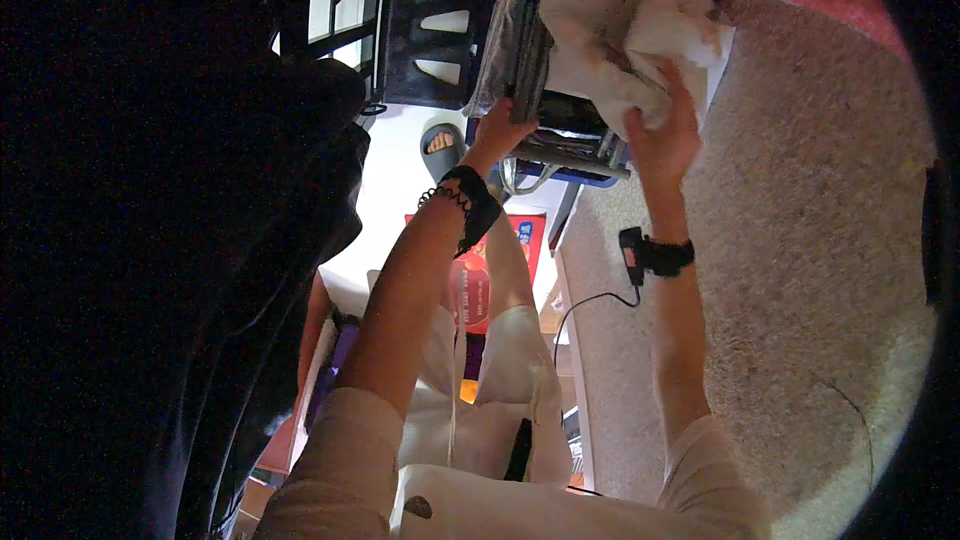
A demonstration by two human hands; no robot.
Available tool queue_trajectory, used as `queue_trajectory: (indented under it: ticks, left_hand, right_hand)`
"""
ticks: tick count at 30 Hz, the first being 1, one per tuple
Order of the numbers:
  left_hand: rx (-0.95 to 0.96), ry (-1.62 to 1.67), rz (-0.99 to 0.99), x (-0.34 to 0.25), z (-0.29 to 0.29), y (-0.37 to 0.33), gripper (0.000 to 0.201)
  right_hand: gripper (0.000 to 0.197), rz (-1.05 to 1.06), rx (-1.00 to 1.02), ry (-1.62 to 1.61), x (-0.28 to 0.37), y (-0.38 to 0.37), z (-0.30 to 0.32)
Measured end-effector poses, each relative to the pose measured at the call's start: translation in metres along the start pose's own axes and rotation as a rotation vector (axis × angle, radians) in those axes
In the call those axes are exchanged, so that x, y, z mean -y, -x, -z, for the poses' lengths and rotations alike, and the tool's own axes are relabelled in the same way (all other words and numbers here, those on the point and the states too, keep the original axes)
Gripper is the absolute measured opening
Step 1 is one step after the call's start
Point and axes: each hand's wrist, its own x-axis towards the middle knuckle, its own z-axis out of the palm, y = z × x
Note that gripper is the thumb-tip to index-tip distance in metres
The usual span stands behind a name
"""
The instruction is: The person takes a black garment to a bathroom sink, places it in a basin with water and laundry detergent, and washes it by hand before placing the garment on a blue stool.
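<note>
Single head view, fisheye, looking steeply down along forearms, close over hands; left third blacked out.

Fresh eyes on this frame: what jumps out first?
Top centre, the right hand grips a bunched white cloth at a stack of dark things, while the left hand rests on the stack's edge. A small black device with a trailing wire is strapped to the right wrist. The whole left side is a dark mass, too dark to identify.
</note>
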Motion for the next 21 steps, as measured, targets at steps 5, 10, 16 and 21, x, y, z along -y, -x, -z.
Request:
queue_trajectory:
  ticks: [5,10,16,21]
  left_hand:
    - [0.006,-0.139,0.033,-0.047,-0.014,0.012,0.064]
    - [-0.006,-0.117,-0.002,-0.041,-0.022,0.018,0.064]
    - [-0.031,-0.176,0.087,-0.047,-0.042,0.028,0.055]
    - [-0.068,-0.368,0.189,-0.069,-0.055,0.054,0.038]
  right_hand:
    - [0.054,-0.076,-0.108,-0.124,-0.008,0.0,0.039]
    - [0.055,-0.058,-0.053,-0.129,-0.007,0.005,0.038]
    - [0.051,0.245,0.175,0.273,0.02,0.012,-0.004]
    - [0.058,-0.145,0.421,0.444,0.038,-0.016,-0.053]
